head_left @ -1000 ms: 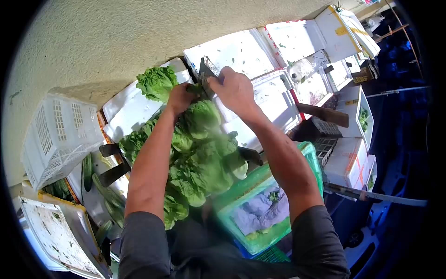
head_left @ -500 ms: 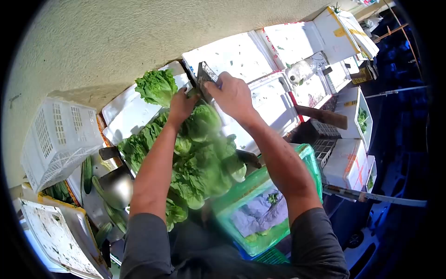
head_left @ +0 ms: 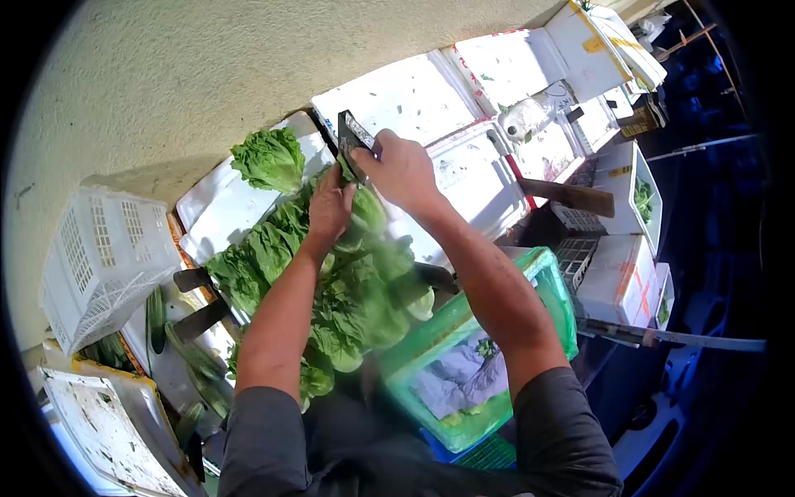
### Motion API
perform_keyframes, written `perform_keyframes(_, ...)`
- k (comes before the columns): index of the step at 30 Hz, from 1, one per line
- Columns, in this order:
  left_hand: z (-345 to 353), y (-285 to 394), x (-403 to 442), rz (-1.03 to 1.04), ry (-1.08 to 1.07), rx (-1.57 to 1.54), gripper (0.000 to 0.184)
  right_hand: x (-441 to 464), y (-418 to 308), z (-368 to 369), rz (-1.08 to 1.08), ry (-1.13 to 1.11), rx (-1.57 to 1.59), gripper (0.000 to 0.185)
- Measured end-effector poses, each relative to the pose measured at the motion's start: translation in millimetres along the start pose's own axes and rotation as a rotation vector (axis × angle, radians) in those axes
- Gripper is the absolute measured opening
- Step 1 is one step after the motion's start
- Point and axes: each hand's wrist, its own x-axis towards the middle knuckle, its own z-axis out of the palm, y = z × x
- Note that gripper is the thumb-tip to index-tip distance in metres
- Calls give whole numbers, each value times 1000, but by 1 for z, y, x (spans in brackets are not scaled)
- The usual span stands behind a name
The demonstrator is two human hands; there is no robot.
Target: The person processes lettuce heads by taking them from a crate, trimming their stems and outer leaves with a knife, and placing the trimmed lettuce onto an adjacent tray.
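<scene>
My right hand [head_left: 400, 170] is closed around a dark, broad-bladed knife [head_left: 354, 137] with a shiny speckled face, its blade pointing away from me. Close beside it, my left hand [head_left: 331, 205] grips a head of lettuce [head_left: 364, 211], mostly hidden under the fingers. More green lettuce heads [head_left: 348, 302] lie heaped below and between my forearms. One separate lettuce [head_left: 270, 160] rests on the white foam lid [head_left: 222, 197] to the left of my hands.
White foam boxes [head_left: 402, 91] with leaf scraps line the wall. A green plastic-lined crate [head_left: 542, 269] stands by my right forearm. At left are a white plastic basket [head_left: 103, 257] and cucumbers [head_left: 195, 356]. A wooden board [head_left: 567, 197] juts out at right.
My left hand has shifted slightly down and turned, its fingers now closer together on the lettuce. My right hand and the knife have moved a little left. The view has shifted slightly.
</scene>
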Motion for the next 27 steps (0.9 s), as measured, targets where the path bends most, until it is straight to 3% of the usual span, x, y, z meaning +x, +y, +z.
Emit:
perform_keyframes(6,-12,9,4,-2,-2,-63,65,1,-1,0,-17,22,28,47)
perform_keyframes(14,-25,26,3,3,135,180,63,-7,2,-9,57,31,37,50)
perform_keyframes(17,-39,32,10,-10,135,-80,60,-17,11,-22,108,51,50,46)
perform_keyframes(18,-38,27,20,72,180,-237,59,-23,14,-29,135,45,80,45)
perform_keyframes(20,-38,23,36,-25,191,-583,57,-36,27,-40,146,85,133,42)
perform_keyframes(26,-80,89,51,-218,150,-909,52,-120,85,-69,330,215,309,27)
perform_keyframes(27,-97,119,39,-277,199,-622,53,-144,98,-75,407,221,325,27)
